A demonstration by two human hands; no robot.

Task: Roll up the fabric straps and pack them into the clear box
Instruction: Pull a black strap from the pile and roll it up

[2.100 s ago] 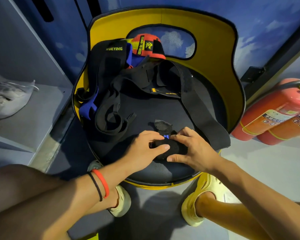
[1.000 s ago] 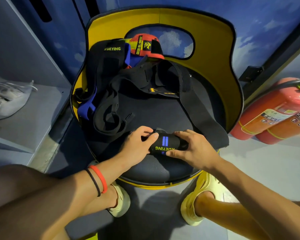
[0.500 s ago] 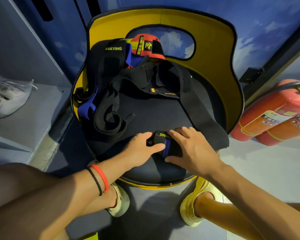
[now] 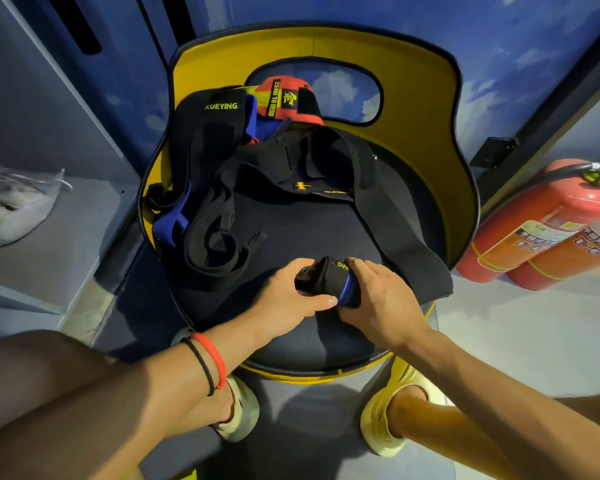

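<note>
A rolled black strap (image 4: 326, 278) with a blue stripe and yellow lettering lies near the front of the dark seat of a yellow chair (image 4: 430, 109). My left hand (image 4: 288, 296) grips its left end, thumb along the front. My right hand (image 4: 381, 299) grips its right end at the blue stripe. Behind it lies a pile of loose black straps (image 4: 222, 233), one marked XUEYING (image 4: 208, 126), a blue strap (image 4: 170, 226), and a red roll (image 4: 286, 98) at the back. A long wide black strap (image 4: 399, 237) runs down the right side. No clear box is in view.
Two red fire extinguishers (image 4: 534, 230) lie on the floor right of the chair. A grey shelf (image 4: 49, 244) on the left holds a clear bag (image 4: 11, 206). My knees and yellow shoes (image 4: 385, 424) are below the seat's front edge.
The roll has turned in my hands: the blue stripe and lettering moved from the top middle to its right end. Both hands kept their grip at the seat's front.
</note>
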